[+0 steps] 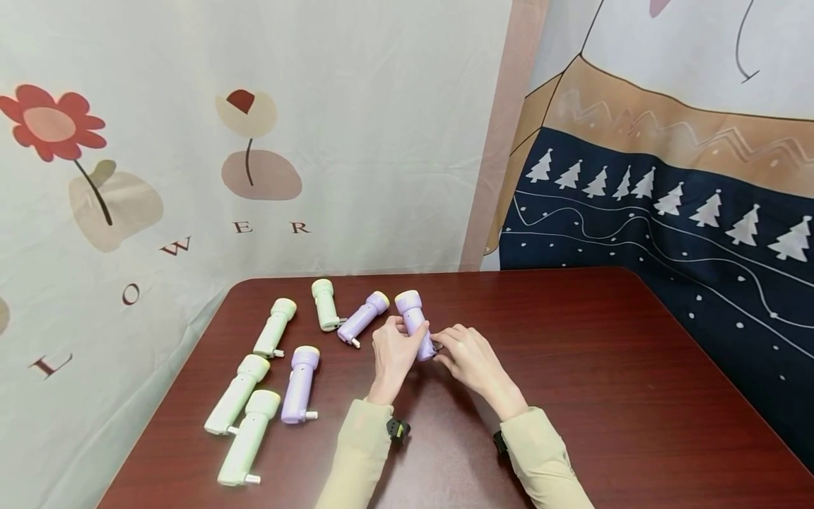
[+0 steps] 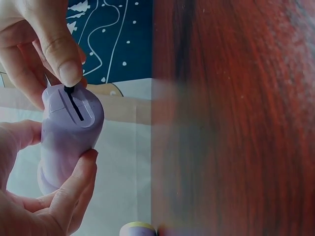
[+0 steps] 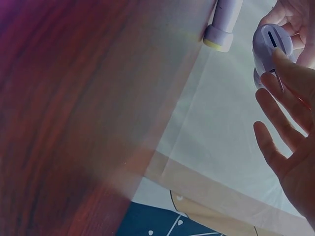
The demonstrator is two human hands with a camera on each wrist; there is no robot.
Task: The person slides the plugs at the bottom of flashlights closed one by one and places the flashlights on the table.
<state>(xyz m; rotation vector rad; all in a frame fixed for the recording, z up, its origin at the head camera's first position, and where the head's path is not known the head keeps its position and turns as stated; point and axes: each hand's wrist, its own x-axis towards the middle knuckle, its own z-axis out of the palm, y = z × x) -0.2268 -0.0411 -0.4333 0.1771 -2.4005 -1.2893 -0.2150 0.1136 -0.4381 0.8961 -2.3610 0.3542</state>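
Note:
My left hand (image 1: 396,353) grips a purple flashlight (image 1: 412,307) by its body, fingers wrapped around the sides and its wide head facing the table's back edge. In the left wrist view, its rounded tail end has a dark slot (image 2: 77,109). My right hand (image 1: 472,359) is at that end, with the thumb tip pressed at the slot and the index finger by the tail's edge. A thin metal piece (image 3: 279,81) sticks out beside the tail in the right wrist view. The other right fingers are spread apart from the flashlight.
To the left on the dark red table (image 1: 604,424) lie several green flashlights (image 1: 248,438), two of them close together. Two more purple flashlights (image 1: 299,389) lie among them, one next to my left hand. Most show a short pale stub at the tail. Patterned curtains (image 1: 381,141) hang behind.

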